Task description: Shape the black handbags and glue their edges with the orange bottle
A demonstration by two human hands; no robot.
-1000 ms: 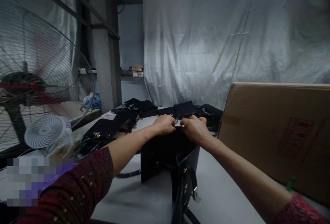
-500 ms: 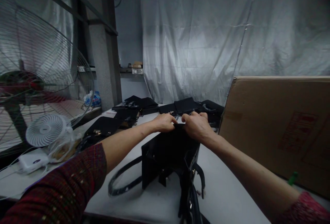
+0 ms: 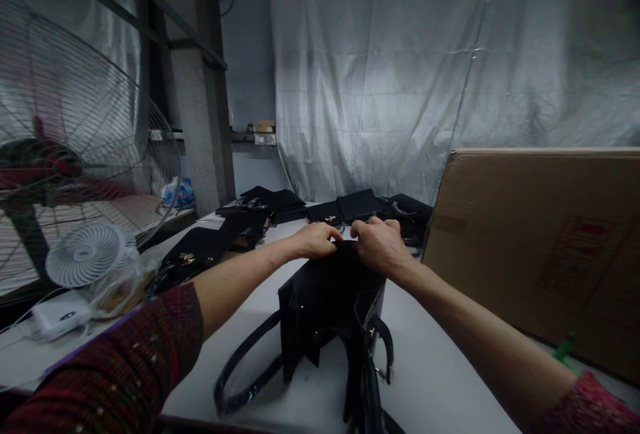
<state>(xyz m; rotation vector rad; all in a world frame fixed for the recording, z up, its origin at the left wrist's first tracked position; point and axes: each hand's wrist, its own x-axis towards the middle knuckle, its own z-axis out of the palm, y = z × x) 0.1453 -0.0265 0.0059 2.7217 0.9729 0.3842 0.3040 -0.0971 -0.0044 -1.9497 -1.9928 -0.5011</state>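
Note:
A black handbag stands on the white table in front of me, its opening and loose flaps facing me. My left hand pinches the far top edge of the bag. Close beside it, my right hand is closed on the same edge, with its fingers curled over. One looped handle lies out to the left of the bag. On the right side hang a strap with a metal buckle and further dark straps toward the table's front edge. The inside of the bag is too dark to make out.
Several black bags lie along the table's far side and left. A big cardboard box stands on the right. At left are a small white fan, a white device and a large caged fan.
The bag's near left side and left handle have shifted slightly right and down, and the flaps have folded inward. Both hands keep their hold on the far edge.

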